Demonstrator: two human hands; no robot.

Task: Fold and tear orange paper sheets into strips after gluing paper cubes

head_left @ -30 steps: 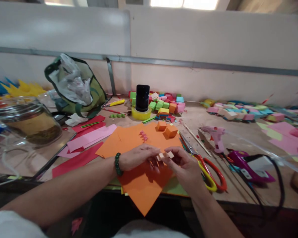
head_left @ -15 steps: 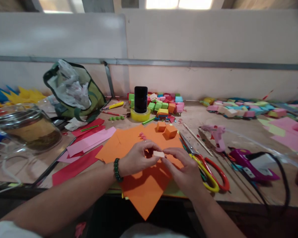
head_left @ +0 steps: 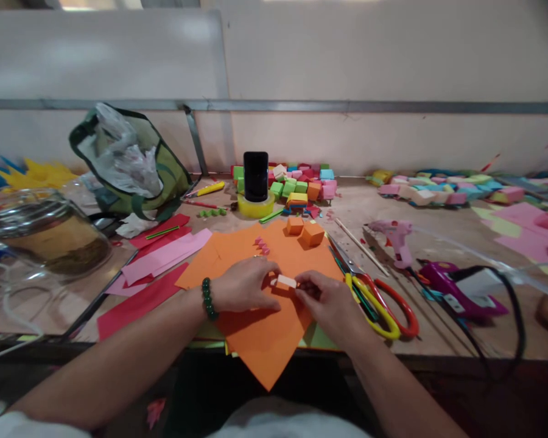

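A small pale peach paper box [head_left: 285, 282] is pinched at its right end by the fingertips of my right hand [head_left: 329, 301]. My left hand [head_left: 244, 286], with a green bead bracelet [head_left: 209, 298] at the wrist, is at the box's left side. Its thumb and fingers are spread apart, and a light flap sticks out at that end. Both hands are over orange paper sheets [head_left: 265, 359]. Two orange paper cubes [head_left: 313, 233] and a small folded pink strip [head_left: 261, 246] lie beyond them on the orange paper.
Scissors [head_left: 377, 304] with yellow and red handles lie right of my right hand. Beyond them are a pink glue gun [head_left: 395, 237] and a purple tool [head_left: 466, 295] with a black cord. A phone [head_left: 256, 176] stands on a yellow tape roll [head_left: 256, 205]. A glass jar [head_left: 73, 243] is left.
My left hand has opened away from the paper box, while my right fingers hold its right end. The box sits slightly left and shows more of its side. The camera view has tilted down.
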